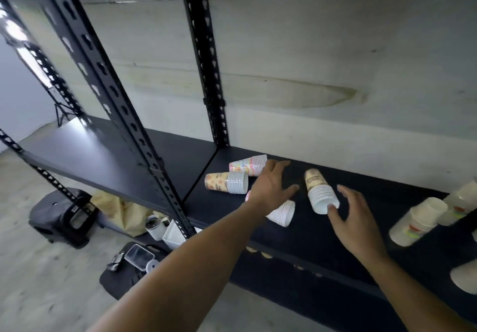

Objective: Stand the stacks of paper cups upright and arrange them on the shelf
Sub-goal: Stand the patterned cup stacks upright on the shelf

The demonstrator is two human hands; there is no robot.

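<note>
Several stacks of paper cups lie on their sides on the black shelf (296, 231). A pastel stack (248, 165) and an orange-patterned stack (226, 182) rest at the back left. My left hand (271, 185) hovers open over a white stack (282, 212), partly hiding it. A brown-printed stack (320, 191) lies in the middle. My right hand (352, 219) is open, its fingertips at that stack's rim. More tipped stacks (418, 224) lie at the right, blurred.
Black perforated uprights (204, 60) frame the shelf against a pale wall. On the floor at the left sit a black case (62, 215), a white tumbler (153, 227), a white box and a phone on a dark mat.
</note>
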